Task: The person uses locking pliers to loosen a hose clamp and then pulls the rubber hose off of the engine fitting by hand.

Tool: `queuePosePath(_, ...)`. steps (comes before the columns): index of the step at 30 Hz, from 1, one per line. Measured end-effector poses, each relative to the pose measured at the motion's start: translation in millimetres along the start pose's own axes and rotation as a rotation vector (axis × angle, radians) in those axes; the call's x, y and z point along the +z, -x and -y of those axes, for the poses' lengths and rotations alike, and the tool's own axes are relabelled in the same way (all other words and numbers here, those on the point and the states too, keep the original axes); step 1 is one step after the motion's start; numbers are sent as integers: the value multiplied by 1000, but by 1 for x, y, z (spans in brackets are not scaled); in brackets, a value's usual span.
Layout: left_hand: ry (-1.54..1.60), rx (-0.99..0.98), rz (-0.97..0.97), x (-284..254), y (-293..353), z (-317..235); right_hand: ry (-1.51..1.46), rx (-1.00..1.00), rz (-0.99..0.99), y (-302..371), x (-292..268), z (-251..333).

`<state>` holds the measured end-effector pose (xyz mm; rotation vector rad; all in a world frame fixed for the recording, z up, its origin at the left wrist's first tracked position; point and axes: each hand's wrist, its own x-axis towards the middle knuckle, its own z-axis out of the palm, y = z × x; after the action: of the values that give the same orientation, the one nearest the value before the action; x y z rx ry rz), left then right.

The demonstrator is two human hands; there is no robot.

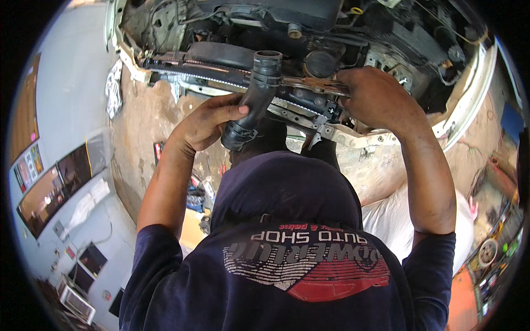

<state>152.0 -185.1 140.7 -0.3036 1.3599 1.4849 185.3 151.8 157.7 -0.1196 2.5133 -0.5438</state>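
Observation:
My left hand (212,118) is closed around the lower part of a black, bent rubber radiator hose (258,99), thumb along its side. The hose stands nearly upright with its open end at the top. A clamp (267,80) circles the hose below that end, and another clamp (248,134) sits near its bottom. My right hand (378,102) grips rusty pliers (314,84), whose jaws reach the upper clamp. Whether the jaws squeeze the clamp's tabs is too small to tell. The handles are mostly hidden in my fist.
Behind my hands is an open car engine bay with a radiator (204,77) across its front, a round black cap (321,64) and a pipe neck (295,31). The pale front frame (353,137) runs below. Tools and parts (488,251) lie at the right.

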Motion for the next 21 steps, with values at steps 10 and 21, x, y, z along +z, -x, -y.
queuePosePath(10,-888,416,175,-31,-11,-42,-226,375,-44,58,18,17)
queuePosePath(21,-476,408,230,-81,2,18,-573,581,-130,97,127,87)
